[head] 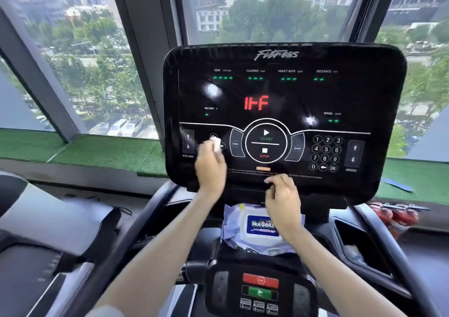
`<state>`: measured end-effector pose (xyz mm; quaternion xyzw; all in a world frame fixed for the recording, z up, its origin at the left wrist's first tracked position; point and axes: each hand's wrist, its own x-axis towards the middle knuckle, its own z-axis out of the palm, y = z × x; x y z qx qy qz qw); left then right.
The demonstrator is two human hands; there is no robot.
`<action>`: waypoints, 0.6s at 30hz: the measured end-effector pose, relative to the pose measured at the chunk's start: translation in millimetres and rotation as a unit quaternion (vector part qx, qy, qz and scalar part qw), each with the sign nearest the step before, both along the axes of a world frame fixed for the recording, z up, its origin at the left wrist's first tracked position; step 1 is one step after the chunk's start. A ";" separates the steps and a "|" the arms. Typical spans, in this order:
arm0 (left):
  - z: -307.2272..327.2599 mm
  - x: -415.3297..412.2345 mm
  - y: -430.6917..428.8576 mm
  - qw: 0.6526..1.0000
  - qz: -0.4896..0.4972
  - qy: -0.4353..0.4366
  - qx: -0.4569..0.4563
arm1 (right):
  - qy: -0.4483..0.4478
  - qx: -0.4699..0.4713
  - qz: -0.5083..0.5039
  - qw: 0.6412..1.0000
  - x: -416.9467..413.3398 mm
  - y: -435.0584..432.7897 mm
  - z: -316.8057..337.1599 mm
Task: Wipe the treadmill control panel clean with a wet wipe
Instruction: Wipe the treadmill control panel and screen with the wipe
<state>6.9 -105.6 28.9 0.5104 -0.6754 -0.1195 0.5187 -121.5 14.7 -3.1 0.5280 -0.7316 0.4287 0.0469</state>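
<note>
The glossy black control panel point(284, 112) is a rounded slab with reflective glare. The crinkled plastic wipe pack point(252, 231) lies below it. Your left hand point(210, 168) presses a small white wet wipe point(217, 144) against its lower left buttons. Your right hand point(283, 202), fingers loosely curled and holding nothing, rests at its near edge.

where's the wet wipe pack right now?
In the head view, the wet wipe pack lies low in the centre, on the ledge just below the control panel, partly under the right hand and above the red and green buttons.
</note>
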 end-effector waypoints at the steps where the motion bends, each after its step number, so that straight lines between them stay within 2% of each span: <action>1: -4.5 -22.6 13.3 0.997 -0.072 -0.016 -0.010 | 0.002 0.002 0.000 1.000 -4.9 2.4 0.5; 3: -1.2 -58.0 40.5 0.972 -0.225 -0.058 0.017 | 0.011 0.002 0.002 1.000 -15.8 7.2 1.5; 4: 5.4 -66.6 49.6 0.960 -0.270 -0.060 0.028 | 0.016 -0.001 0.005 1.000 -21.6 9.9 1.8; 5: 15.2 -69.2 54.8 0.961 -0.274 -0.031 0.015 | 0.018 -0.003 0.007 1.000 -27.4 12.2 1.6; 6: 25.6 -65.5 55.6 0.970 -0.242 0.023 -0.015 | 0.012 0.000 0.008 1.000 -33.1 14.4 1.0; 8: 42.1 -42.0 43.8 0.984 -0.106 0.123 -0.068 | -0.005 0.011 0.013 1.000 -42.3 17.7 -0.9; 10: 45.9 -8.1 18.9 0.988 0.029 0.142 -0.056 | 0.000 0.014 0.023 1.000 -47.8 20.6 -3.1; 12: 36.5 18.3 -2.6 0.986 0.116 0.121 0.010 | 0.011 0.008 0.037 0.999 -51.6 23.0 -4.1; 14: 20.6 21.4 -6.7 0.985 0.151 0.070 0.055 | 0.021 -0.002 0.054 0.998 -56.7 24.9 -2.4; 18: -5.0 -31.1 23.5 0.996 0.071 0.006 0.059 | 0.023 -0.014 0.059 0.998 -72.5 28.6 0.9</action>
